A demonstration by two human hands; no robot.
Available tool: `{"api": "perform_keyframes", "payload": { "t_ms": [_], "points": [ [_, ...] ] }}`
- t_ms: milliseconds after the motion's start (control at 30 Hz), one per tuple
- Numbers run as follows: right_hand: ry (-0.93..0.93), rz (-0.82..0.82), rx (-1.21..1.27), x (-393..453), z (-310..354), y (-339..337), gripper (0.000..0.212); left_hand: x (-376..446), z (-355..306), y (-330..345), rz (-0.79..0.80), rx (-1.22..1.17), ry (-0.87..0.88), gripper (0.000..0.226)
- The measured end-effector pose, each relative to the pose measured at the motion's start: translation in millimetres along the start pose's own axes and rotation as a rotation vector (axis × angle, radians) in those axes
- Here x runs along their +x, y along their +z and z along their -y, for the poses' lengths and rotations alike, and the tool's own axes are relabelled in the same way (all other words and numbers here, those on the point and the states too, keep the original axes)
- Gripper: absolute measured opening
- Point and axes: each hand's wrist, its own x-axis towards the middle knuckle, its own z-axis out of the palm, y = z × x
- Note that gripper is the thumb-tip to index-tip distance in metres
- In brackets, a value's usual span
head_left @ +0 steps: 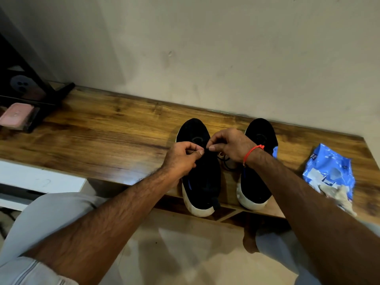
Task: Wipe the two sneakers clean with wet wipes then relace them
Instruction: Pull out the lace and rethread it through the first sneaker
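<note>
Left hand [181, 159] and right hand [228, 146] each pinch the thin black lace [226, 161], keeping it taut for threading the left black white-soled sneaker [200, 182].

Both forearms are bare and hairy down to the hands. The right wrist carries a thin red-orange thread bracelet [253, 151], knotted at the top. The left arm's pale grey sleeve [26, 270] is rolled above the elbow, showing a stitched seam. Light grey trousers [51, 210] cover both legs, and 1 bare foot [249, 241] shows below the right arm.
</note>
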Motion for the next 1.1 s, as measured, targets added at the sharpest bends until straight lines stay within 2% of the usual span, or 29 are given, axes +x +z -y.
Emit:
{"api": "perform_keyframes", "payload": {
  "t_ms": [100, 333, 567, 733, 967, 1100],
  "points": [
    [0.034, -0.042, 0.019, 1, 0, 4, 0.004, -1, 0, 0, -0.005, -0.023, -0.016, 0.008],
    [-0.016, -0.009, -0.008, 4, -1, 11, 0.004, -4, 0, -2, 0.001, -0.075, -0.033, 0.008],
    [0.026, 0.031, 0.154, 0, 0, 2, 0.014, -1, -17, -13, 0.095, -0.021, -0.134, 0.01],
    [0.111, -0.063, 0.2, -1, -6, -1, 0.016, 1, -28, -34, 0.191, 0.052, -0.251, 0.012],
    [0.155, -0.037, 0.447, -8, 3, 4, 0.018, 3, -24, -39, 0.213, 0.014, -0.277, 0.022],
    [0.187, -0.04, 0.459, -7, 4, 4, 0.017, 5, -24, -47, 0.251, 0.085, -0.32, 0.024]
  ]
}}
